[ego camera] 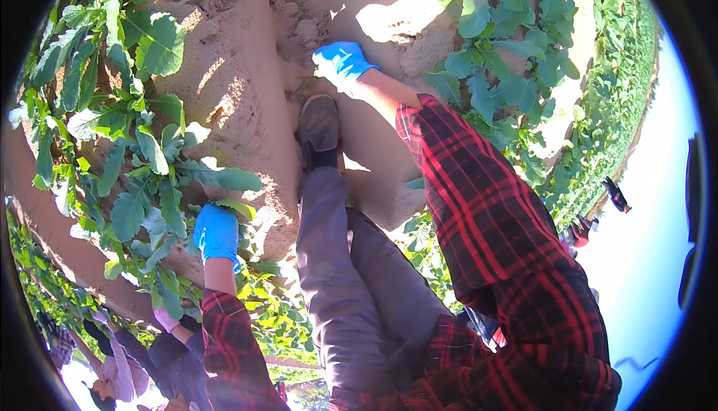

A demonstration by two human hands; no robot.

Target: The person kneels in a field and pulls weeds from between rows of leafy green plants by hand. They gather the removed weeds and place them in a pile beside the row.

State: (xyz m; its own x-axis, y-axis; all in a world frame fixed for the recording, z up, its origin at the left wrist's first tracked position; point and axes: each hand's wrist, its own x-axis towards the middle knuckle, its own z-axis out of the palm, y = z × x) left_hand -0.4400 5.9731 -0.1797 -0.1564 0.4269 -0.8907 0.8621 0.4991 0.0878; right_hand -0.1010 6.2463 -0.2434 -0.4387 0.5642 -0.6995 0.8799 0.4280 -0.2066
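Observation:
My left hand (217,232), in a blue disposable glove, is at the lower right edge of a row of leafy green plants (151,203). Its fingers are hidden against the leaves, so I cannot tell whether it grips one. My right hand (341,64), gloved in the same blue, is over the sandy furrow just beyond the toe of my dark shoe (320,124). The fingers look curled, but their tips and anything between them cannot be made out.
Raised sandy soil (235,102) borders the furrow. Another row of leafy plants (505,46) grows on the right, with more greenery beyond. Several people are nearby; one has a pink-gloved hand (166,319) at the lower left. Distant people (617,195) stand at the right.

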